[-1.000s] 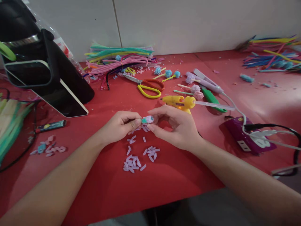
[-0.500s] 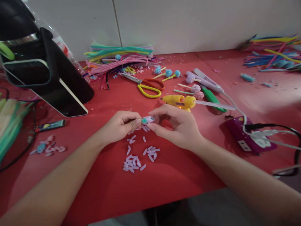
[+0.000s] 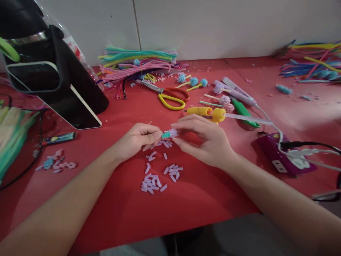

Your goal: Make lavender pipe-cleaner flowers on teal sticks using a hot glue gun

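Note:
Between both hands is a small pipe-cleaner flower, with a teal wrapped stem and a lilac fuzzy head. My left hand pinches the stem between thumb and forefinger. At the lilac end, the thumb and fingertips of my right hand close around the head; how firmly they press I cannot tell. Short lilac pipe-cleaner pieces lie in loose piles on the red table below. A yellow hot glue gun with a clear glue stick lies just beyond my right hand.
Scissors, finished blue and pink flowers, a lilac flat iron and a green-handled tool lie behind. A black bottle with a phone stands left. A purple power strip with cables sits right; pipe-cleaner bundles line the wall.
The view has shifted slightly. The flower has turned, showing more teal stem and the lilac head more plainly at my right fingertips. My left hand keeps its pinch.

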`<state>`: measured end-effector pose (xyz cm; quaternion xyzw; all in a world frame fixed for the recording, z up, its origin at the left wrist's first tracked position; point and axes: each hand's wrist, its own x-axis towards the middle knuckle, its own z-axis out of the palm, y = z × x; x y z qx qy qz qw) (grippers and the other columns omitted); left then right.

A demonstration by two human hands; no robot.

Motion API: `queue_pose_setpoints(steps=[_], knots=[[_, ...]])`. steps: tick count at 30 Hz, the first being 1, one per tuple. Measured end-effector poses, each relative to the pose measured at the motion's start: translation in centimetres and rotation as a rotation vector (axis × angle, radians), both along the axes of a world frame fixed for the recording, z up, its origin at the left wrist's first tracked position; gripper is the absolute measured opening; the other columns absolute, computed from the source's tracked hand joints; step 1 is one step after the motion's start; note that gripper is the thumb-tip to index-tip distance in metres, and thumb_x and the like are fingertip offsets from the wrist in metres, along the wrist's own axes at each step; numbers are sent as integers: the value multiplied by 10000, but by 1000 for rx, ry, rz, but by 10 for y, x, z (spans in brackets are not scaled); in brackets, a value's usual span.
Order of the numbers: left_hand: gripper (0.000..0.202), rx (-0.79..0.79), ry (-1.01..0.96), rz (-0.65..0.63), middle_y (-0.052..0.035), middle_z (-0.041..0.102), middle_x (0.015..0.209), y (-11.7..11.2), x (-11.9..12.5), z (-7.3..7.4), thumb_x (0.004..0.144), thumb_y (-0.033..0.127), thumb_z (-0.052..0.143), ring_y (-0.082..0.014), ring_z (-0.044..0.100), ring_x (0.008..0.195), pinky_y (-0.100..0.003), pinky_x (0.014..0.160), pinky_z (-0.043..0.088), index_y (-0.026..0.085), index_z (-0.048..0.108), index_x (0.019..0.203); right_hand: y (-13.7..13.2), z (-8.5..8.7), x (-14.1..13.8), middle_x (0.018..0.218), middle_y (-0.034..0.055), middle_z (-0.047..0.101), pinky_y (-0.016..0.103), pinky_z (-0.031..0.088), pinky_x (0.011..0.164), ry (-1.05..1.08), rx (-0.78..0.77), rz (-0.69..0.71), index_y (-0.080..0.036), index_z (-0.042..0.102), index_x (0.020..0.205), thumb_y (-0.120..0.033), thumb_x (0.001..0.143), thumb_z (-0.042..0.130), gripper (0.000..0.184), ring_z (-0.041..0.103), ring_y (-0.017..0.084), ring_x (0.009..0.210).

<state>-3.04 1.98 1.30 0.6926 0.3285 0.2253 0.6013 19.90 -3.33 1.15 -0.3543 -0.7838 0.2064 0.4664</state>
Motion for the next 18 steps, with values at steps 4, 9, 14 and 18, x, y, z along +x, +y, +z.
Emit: queue_pose_setpoints(steps=[4,9,14,18], knots=[[431,-21,-3,4,32,404,490,0,0,1,924,435,620,-81,354,460,-242,473,256,163,545,599,0,-2,-3,976,56,749,328,605,776,2,20,-20,-232,720,1050,-231,925,682,130,699,164,830],[426,-38,-20,4,35,390,509,-1,0,2,922,419,619,-75,336,464,-244,471,247,163,529,594,2,-4,-3,950,57,740,324,601,779,-1,57,-10,-226,720,1022,-198,927,682,106,698,159,835],[439,-38,-12,4,34,376,508,-1,1,2,915,427,620,-79,323,466,-253,470,241,166,515,578,1,-2,-3,972,56,747,331,603,781,-21,58,-18,-234,710,1072,-210,928,682,149,697,164,831],[446,-55,-14,-3,34,369,507,-1,0,1,921,425,616,-81,317,468,-260,480,236,170,498,575,0,-2,-2,990,58,743,336,611,783,-23,72,-11,-240,701,1084,-213,922,689,165,705,169,854]])
